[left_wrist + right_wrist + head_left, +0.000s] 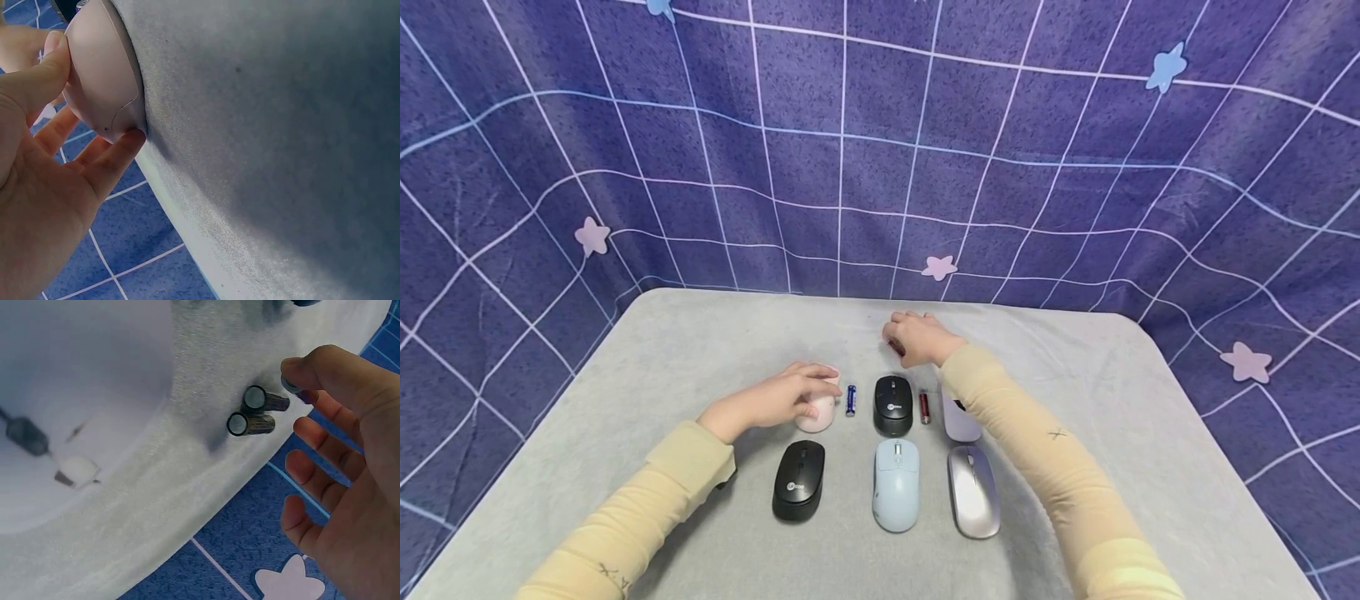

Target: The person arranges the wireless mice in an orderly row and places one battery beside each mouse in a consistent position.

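Observation:
In the head view my left hand (793,393) holds a pale pink mouse (817,413) on the table. The left wrist view shows the thumb on one side of the mouse (103,69) and fingertips at its end. Further back, my right hand (921,339) pinches a small battery (304,396) between thumb and forefinger; the other fingers are spread and loosely bent. Most of that battery is covered by the thumb. Beside it in the right wrist view, two batteries (253,424) lie side by side on the table.
Between the mice lie a blue battery (851,401) and a red battery (924,407). Two black mice (892,407), a light blue mouse (897,486) and a silver mouse (974,492) stand nearby. My right sleeve partly covers a lavender mouse (962,423). A curtain (880,183) hangs behind.

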### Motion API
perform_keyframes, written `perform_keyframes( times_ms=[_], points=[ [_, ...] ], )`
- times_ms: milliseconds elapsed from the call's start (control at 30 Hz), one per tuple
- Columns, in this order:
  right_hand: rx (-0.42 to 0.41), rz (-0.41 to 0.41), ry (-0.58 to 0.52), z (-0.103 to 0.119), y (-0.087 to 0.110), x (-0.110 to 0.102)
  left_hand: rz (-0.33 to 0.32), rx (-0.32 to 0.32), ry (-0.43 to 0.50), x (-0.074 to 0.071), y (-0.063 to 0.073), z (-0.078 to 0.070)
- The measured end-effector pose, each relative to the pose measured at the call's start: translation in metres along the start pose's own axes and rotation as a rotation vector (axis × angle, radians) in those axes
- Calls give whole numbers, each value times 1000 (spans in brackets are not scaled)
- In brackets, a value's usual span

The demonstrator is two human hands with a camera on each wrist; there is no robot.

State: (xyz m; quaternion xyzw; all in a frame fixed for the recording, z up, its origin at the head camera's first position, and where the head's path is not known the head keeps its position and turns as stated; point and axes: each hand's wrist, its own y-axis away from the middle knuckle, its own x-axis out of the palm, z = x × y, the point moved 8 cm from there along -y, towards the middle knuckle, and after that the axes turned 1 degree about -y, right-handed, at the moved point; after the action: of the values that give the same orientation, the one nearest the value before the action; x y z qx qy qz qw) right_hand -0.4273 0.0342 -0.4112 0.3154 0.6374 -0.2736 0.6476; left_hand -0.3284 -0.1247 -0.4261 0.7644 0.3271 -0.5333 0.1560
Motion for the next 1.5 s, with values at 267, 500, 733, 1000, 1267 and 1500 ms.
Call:
perform_keyframes(
  times_ms=[267, 500, 733, 1000, 1267, 1500],
  points=[
    [-18, -38, 20, 4, 7, -12, 1, -7, -2, 1, 1, 2],
    [-27, -43, 20, 9, 13, -21, 3, -17, -2, 2, 1, 3],
    [-54, -65, 47, 17, 20, -34, 11, -19, 5, 2, 1, 2],
    [-58, -90, 67, 30, 30, -49, 9, -9, -2, 1, 0, 2],
    [-77, -118, 101, 46, 43, -62, 10, -5, 0, 0, 0, 1],
    [-87, -122, 121, 57, 53, -68, 16, -11, 3, 0, 0, 1]
  ],
)
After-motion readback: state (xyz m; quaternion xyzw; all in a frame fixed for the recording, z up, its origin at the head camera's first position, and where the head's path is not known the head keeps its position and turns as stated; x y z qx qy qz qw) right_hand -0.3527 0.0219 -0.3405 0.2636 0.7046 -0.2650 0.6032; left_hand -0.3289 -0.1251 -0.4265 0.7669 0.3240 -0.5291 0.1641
